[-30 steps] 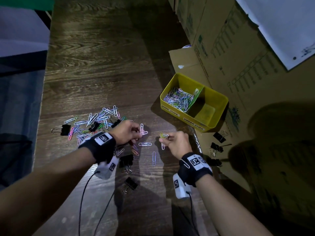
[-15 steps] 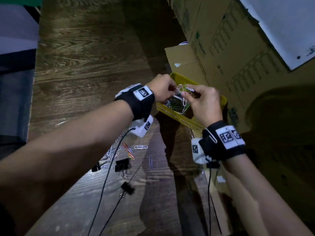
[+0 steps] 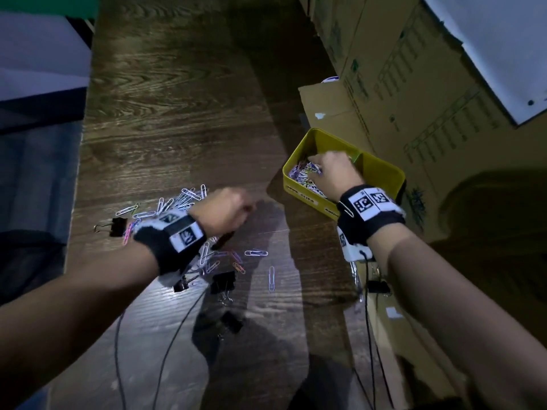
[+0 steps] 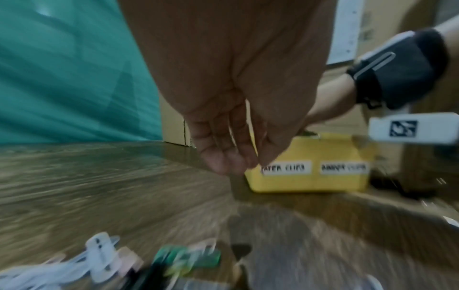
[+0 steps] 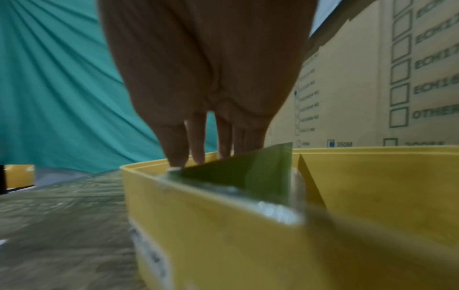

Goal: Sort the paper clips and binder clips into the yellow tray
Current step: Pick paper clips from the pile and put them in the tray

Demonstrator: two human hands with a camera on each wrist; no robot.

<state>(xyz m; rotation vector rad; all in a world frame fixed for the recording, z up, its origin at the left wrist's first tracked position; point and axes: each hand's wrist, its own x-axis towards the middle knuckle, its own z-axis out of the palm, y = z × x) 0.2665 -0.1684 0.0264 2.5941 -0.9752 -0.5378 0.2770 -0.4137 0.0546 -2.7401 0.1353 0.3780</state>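
Note:
The yellow tray [image 3: 302, 193] stands at the right on the wooden table, split by a green divider [image 3: 356, 158]. Its left compartment holds many coloured paper clips [image 3: 305, 176]. My right hand [image 3: 330, 168] is over that compartment with its fingers [image 5: 177, 145] pointing straight down beside the divider [image 5: 248, 172], and no clip shows between them. My left hand [image 3: 228, 208] is blurred above the table, left of the tray [image 4: 310, 180]. Its fingers [image 4: 223, 157] hang relaxed and empty. Loose paper clips [image 3: 180, 199] lie under and behind it.
Black binder clips lie at the left [image 3: 117, 226], near my left wrist [image 3: 223, 281], nearer me [image 3: 232, 321] and by the right wrist [image 3: 377, 287]. Cardboard boxes [image 3: 414, 99] stand behind and to the right of the tray. Wrist cables trail across the table.
Both hands carried paper clips from the table to the tray. Since then the left hand has pulled back left over the table; the right hand has lowered into the paper clip compartment.

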